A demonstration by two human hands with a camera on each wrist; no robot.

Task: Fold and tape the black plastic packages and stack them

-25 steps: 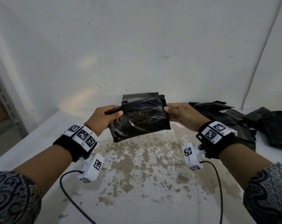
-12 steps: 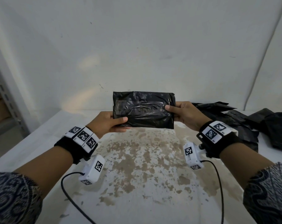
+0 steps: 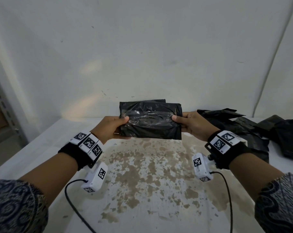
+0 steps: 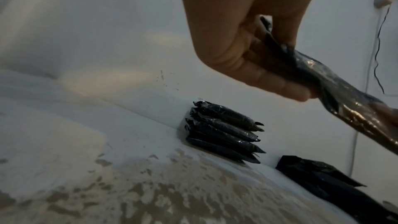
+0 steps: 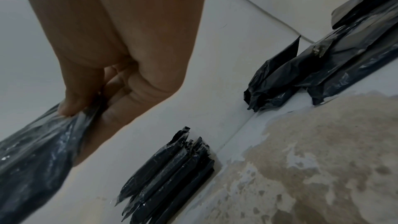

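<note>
A folded, taped black plastic package [image 3: 150,122] hangs in the air above the table, held level between both hands. My left hand [image 3: 113,126] pinches its left edge, thumb on top; my right hand [image 3: 188,122] pinches its right edge the same way. In the left wrist view the left hand [image 4: 254,67] grips the package [image 4: 336,94] edge-on; in the right wrist view the right hand [image 5: 103,98] grips the package [image 5: 38,149]. A stack of several taped packages [image 4: 224,132] [image 5: 172,173] stands against the back wall; only its top edge [image 3: 142,101] shows behind the held one.
Loose unfolded black plastic packages [image 3: 243,132] [image 5: 312,67] lie heaped at the right of the white table [image 3: 41,140], whose middle is worn brown. The wall rises right behind the stack. Cables trail from the wrist cameras near the front edge.
The package was tilted and creased a second ago; both hands have levelled it, shifted their grip to its two ends and moved it slightly toward the wall.
</note>
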